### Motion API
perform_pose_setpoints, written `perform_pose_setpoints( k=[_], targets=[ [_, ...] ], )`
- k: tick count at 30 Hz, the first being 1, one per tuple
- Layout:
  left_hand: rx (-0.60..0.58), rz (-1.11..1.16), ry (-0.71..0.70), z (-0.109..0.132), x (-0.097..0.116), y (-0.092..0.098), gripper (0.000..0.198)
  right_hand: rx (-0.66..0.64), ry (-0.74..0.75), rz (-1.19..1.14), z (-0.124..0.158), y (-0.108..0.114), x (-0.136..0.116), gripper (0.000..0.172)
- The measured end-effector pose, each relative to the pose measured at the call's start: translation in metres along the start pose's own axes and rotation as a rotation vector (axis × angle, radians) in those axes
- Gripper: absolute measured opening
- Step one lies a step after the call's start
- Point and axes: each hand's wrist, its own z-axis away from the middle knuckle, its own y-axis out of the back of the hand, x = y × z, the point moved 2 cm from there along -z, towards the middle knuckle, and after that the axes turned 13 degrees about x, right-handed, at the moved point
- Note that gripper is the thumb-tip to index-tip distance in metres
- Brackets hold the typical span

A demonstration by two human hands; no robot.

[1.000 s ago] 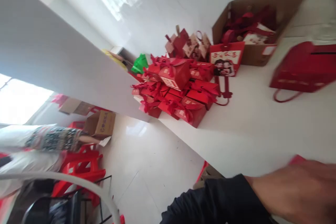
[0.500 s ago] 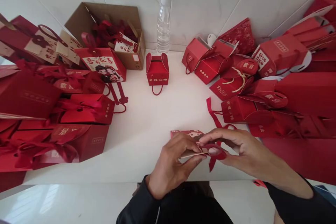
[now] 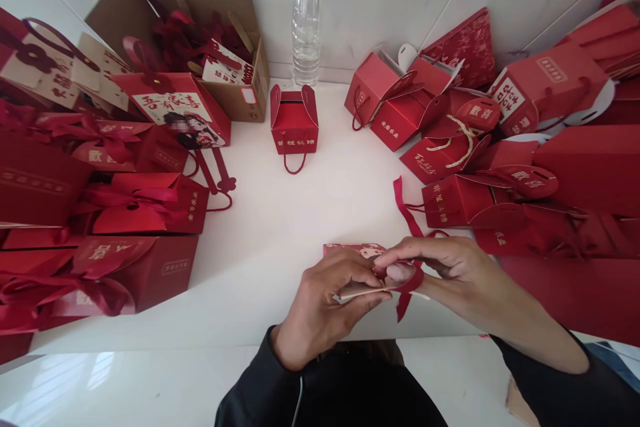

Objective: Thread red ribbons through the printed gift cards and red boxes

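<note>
At the table's near edge, my left hand (image 3: 320, 303) is closed on a printed card gift box, whose pale beige edge (image 3: 355, 292) shows between thumb and fingers. Behind the knuckles, a red printed panel (image 3: 370, 250) with a cartoon figure sticks out; whether it belongs to the same piece I cannot tell. A dark red ribbon (image 3: 414, 281) loops out from the card's right end. My right hand (image 3: 457, 273) pinches this ribbon, its fingers arched over the loop and its fingertips almost touching those of my left hand. Much of the held piece is hidden by the fingers.
A small red box (image 3: 294, 120) stands mid-table before a clear water bottle (image 3: 306, 33). A cardboard carton (image 3: 240, 97) holds ribbons and tags. Red gift boxes crowd the left (image 3: 150, 267) and right (image 3: 453, 200). A loose red ribbon (image 3: 406, 210) lies near my right hand.
The view has shifted slightly, so the table items sit higher in the picture. Both hands keep their grip, with only a small movement of the fingers around the ribbon loop.
</note>
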Motion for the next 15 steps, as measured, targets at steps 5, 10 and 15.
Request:
perform_pose_setpoints(
  k=[5, 10, 15],
  targets=[
    [0.016, 0.008, -0.021, -0.0026, -0.0009, -0.0005, 0.018, -0.002, -0.016, -0.009, -0.0018, 0.0, 0.0, 0.015],
    [0.002, 0.032, 0.034, -0.0034, -0.0019, -0.0009, 0.016, -0.003, -0.045, -0.001, -0.0027, 0.0003, -0.0021, 0.018],
    [-0.007, 0.049, 0.063, -0.0035, -0.002, -0.0008, 0.014, -0.034, 0.07, 0.021, -0.0059, 0.0013, -0.007, 0.015]
  ],
)
